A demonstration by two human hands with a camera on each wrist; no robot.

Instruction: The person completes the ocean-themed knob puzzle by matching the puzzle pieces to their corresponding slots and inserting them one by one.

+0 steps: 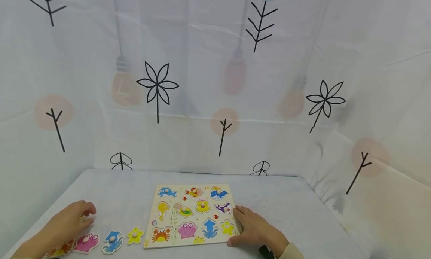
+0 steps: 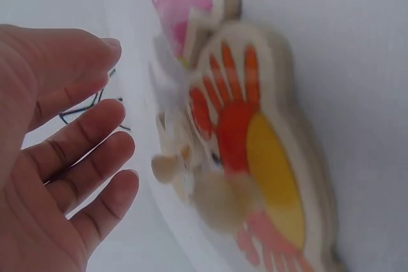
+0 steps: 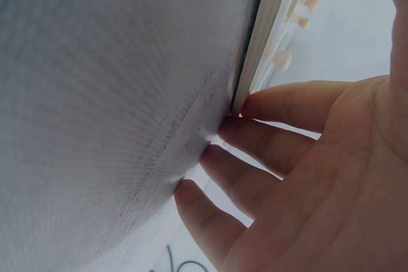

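A wooden sea-animal puzzle board (image 1: 165, 244) lies flat on the table, its upper rows bearing knobbed pieces and its bottom row showing crab, shell, squid and star pictures. Beside its right edge is my right hand (image 1: 252, 227); in the right wrist view the straight fingers (image 3: 274, 144) touch the board's edge and the tabletop. My left hand (image 1: 69, 219) hovers holding nothing, fingers loosely bent, above a crab piece (image 2: 271, 164). Next to the crab lie a pink shell piece (image 1: 86, 243), a blue squid piece (image 1: 116, 246) and a yellow star piece (image 1: 138, 233).
The white-covered table (image 1: 283, 199) has patterned cloth walls (image 1: 202, 139) behind it and on both sides. A dark object (image 1: 266, 252) sits at the right wrist. In the left wrist view, another knob (image 2: 164, 169) shows behind the crab piece, its piece partly hidden.
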